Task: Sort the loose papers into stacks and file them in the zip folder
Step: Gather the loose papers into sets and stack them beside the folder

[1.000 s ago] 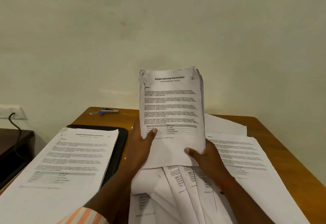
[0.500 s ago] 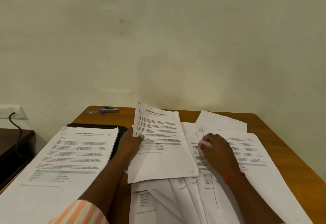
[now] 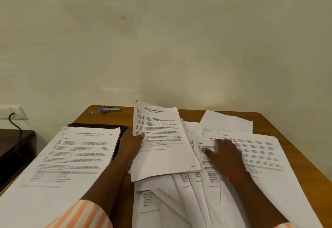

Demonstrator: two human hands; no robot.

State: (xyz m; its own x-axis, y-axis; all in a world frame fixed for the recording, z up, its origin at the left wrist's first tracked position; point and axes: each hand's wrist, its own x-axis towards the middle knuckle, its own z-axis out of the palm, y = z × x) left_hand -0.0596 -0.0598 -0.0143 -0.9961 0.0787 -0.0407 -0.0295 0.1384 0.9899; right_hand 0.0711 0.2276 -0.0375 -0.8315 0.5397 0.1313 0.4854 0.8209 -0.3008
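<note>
The left hand (image 3: 132, 145) pinches a printed sheaf (image 3: 161, 138) by its left edge, thumb on top; the sorted stack (image 3: 71, 156) on the zip folder (image 3: 100, 125) lies at its 9 o'clock. The right hand (image 3: 226, 154), fingers (image 3: 223, 144) spread flat, presses the loose papers (image 3: 260, 148) at 3 o'clock, long axes 12-to-6, so it is probably nearer the next sheet.

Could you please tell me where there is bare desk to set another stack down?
Bare wood shows at the far left corner around the stapler, and along the right edge of the desk beside the loose papers. The middle is crowded with those papers and the held stack; the left lies under the sorted stack on the zip folder.
</note>
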